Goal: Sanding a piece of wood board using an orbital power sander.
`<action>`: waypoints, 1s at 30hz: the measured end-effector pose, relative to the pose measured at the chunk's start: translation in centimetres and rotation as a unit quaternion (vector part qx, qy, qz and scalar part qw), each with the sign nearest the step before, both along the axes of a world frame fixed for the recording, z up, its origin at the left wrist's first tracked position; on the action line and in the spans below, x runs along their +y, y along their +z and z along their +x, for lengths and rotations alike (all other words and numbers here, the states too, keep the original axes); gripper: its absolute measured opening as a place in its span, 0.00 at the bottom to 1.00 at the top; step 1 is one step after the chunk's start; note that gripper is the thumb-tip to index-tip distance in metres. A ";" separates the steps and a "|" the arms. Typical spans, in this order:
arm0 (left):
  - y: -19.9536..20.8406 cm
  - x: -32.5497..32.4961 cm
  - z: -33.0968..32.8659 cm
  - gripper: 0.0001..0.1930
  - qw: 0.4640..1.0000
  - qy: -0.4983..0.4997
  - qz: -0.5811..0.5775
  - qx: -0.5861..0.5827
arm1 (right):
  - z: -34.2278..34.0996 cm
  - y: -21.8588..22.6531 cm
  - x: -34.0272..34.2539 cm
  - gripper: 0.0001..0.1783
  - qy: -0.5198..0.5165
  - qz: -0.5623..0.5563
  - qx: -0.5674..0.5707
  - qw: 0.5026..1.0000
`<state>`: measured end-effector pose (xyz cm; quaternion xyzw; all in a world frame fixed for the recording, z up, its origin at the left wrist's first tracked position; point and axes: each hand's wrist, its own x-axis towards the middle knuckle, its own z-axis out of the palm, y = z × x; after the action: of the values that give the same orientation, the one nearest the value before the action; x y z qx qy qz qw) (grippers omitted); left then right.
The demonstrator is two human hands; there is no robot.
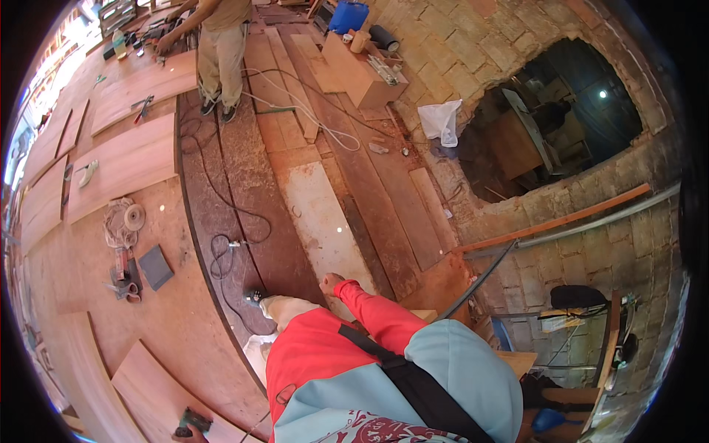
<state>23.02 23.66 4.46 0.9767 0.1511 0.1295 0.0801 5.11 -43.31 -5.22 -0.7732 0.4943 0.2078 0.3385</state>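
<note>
At the lower left edge my left hand (193, 436), partly cut off, is closed around a dark green hand tool (195, 421), whose exact kind I cannot make out. The tool rests on a wooden board (159, 387) on the workbench. My right hand (331, 283), at the end of a red sleeve, hangs over the floor with its fingers curled in; nothing shows in it. Another board (100, 376) lies left of the one under the tool.
On the workbench (166, 214) are a dark sanding sheet (155, 266), a cloth bundle (124, 221) and several panels. A black cord (221, 193) loops across the plank floor. A co-worker (223, 44) stands at the far end. Right, a block wall has a large hole (546, 125).
</note>
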 end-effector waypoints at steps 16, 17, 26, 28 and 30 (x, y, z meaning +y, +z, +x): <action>5.1 -5.3 3.9 0.31 0.992 0.056 -0.077 0.085 | -0.6 -2.0 -6.1 0.11 0.150 0.134 0.018 0.979; 5.3 -5.7 5.0 0.31 0.992 0.050 -0.082 0.081 | -0.3 -3.2 -7.3 0.12 0.174 0.127 -0.010 0.976; 5.0 -8.9 12.7 0.31 0.993 0.003 -0.081 0.090 | 6.5 -1.7 -5.6 0.12 0.016 0.222 -0.025 0.975; 4.3 -9.4 14.7 0.32 0.994 -0.009 -0.087 0.073 | 7.1 -1.9 -5.7 0.13 0.016 0.221 -0.016 0.975; 4.3 -9.9 16.6 0.33 0.993 -0.006 -0.086 0.082 | 7.0 -1.6 -5.6 0.14 0.013 0.220 -0.009 0.975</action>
<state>39.62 13.77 8.73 0.9744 0.1624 0.0346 0.1518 12.13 -48.95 -6.85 -0.6880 0.4234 0.3086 0.5021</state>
